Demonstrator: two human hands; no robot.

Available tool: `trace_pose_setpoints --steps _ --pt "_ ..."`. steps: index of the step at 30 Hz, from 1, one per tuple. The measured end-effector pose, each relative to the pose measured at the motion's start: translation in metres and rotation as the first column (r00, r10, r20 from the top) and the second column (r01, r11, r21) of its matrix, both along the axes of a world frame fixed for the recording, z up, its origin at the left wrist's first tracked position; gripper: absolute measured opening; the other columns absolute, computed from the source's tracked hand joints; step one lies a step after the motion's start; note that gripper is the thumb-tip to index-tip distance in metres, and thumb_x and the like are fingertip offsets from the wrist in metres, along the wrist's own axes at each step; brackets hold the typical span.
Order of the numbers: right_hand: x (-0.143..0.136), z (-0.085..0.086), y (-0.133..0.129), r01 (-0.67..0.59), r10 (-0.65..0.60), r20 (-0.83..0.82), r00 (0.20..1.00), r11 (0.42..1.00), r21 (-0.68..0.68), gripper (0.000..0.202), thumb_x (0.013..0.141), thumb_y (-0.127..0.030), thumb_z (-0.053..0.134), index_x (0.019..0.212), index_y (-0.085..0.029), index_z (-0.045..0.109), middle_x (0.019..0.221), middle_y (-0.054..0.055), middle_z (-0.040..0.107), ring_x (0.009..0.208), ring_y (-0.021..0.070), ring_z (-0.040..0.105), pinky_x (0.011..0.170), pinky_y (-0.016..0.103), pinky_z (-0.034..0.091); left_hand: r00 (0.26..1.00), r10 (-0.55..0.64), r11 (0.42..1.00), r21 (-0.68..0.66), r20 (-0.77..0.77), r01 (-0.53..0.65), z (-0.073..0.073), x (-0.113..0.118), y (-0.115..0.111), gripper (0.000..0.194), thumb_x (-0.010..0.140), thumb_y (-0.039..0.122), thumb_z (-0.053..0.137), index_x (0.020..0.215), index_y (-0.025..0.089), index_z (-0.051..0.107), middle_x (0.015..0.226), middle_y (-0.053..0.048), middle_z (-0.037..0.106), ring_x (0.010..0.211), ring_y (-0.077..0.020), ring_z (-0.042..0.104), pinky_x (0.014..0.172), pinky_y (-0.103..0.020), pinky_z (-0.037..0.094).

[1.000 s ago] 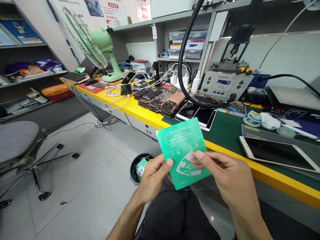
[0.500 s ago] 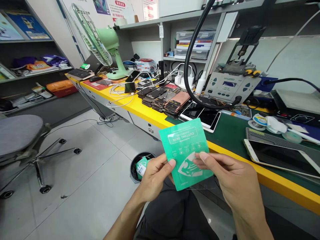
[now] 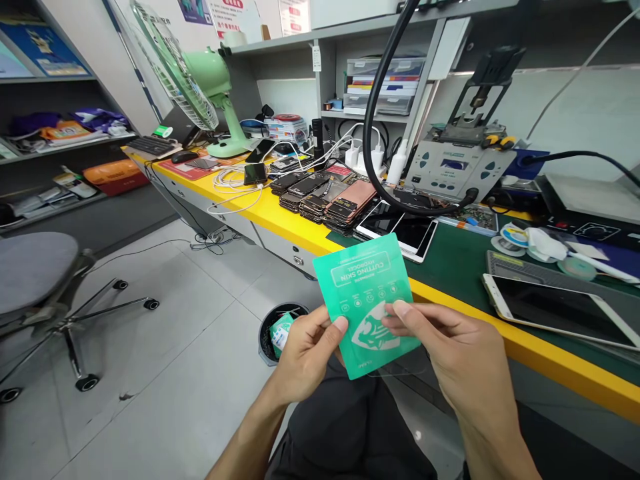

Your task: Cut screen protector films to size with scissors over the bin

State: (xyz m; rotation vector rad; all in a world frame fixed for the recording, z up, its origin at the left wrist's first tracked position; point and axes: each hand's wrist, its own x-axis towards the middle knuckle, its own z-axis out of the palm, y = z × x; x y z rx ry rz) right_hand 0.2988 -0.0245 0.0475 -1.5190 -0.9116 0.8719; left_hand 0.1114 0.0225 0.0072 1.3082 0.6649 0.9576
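Observation:
A green hydrogel film sheet (image 3: 367,288), printed "CUTTING SKIN" upside down to me, is held up over my lap, tilted. My left hand (image 3: 306,350) pinches its lower left edge, thumb on the printed face. At the right edge, my right hand (image 3: 457,353) is closed, with thumb and fingertips pinched over the white emblem. A thin clear layer peeks out beneath the lower right edge. What lies behind the sheet, and exactly which layer the right fingertips grip, is hidden.
Beyond the sheet runs a yellow-edged workbench (image 3: 280,228) with stacked phone parts (image 3: 345,203), white tablets (image 3: 555,310), cables and a rework station (image 3: 450,170). A bin (image 3: 267,347) with green packaging stands on the floor. A wheeled chair (image 3: 35,273) is at left.
The view has shifted slightly, so the bench items sit a little further left. Both hands keep their hold on the green sheet, with almost no change in pose.

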Motion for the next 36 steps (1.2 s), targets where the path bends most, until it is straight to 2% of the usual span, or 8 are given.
trace_pose_setpoints --steps 6,20,29,36 --pt "0.0004 -0.0054 0.0002 0.023 -0.023 0.004 1.000 0.999 0.035 0.032 0.077 -0.049 0.082 0.083 -0.018 0.082 0.082 0.009 0.080 0.075 0.0276 0.078 0.067 0.029 0.066 1.000 -0.012 1.000 0.002 0.001 0.012 0.0009 -0.0012 -0.0011 0.025 0.100 0.034 0.054 0.111 0.022 0.073 0.074 0.000 0.065 0.060 -0.0127 0.063 0.057 -0.025 0.055" --pt "0.0005 -0.0015 -0.0021 0.026 -0.026 0.025 0.999 1.000 0.014 0.029 0.078 -0.049 0.081 0.080 -0.020 0.082 0.077 0.006 0.080 0.072 0.0228 0.078 0.064 0.020 0.063 0.999 -0.006 0.999 0.034 -0.041 0.007 -0.0055 -0.0023 -0.0006 0.024 0.102 0.034 0.052 0.108 0.017 0.069 0.073 0.001 0.061 0.059 -0.0124 0.061 0.056 -0.025 0.053" --pt "0.0000 -0.0013 -0.0021 0.023 -0.024 0.036 0.999 1.000 0.014 0.028 0.079 -0.049 0.080 0.079 -0.021 0.082 0.075 0.005 0.080 0.071 0.0220 0.078 0.064 0.019 0.063 0.999 0.008 0.998 0.055 -0.049 -0.005 -0.0046 -0.0013 -0.0002 0.024 0.102 0.033 0.052 0.107 0.017 0.069 0.073 0.000 0.061 0.060 -0.0119 0.060 0.056 -0.024 0.052" --pt "0.0005 -0.0055 -0.0017 0.011 -0.011 0.023 1.000 1.000 -0.020 0.028 0.079 -0.049 0.079 0.081 -0.021 0.082 0.082 0.006 0.081 0.074 0.0240 0.078 0.066 0.023 0.063 0.999 0.007 0.998 0.060 -0.038 -0.005 -0.0050 -0.0025 -0.0010 0.022 0.102 0.031 0.052 0.107 0.019 0.070 0.071 0.002 0.061 0.058 -0.0099 0.059 0.056 -0.022 0.050"
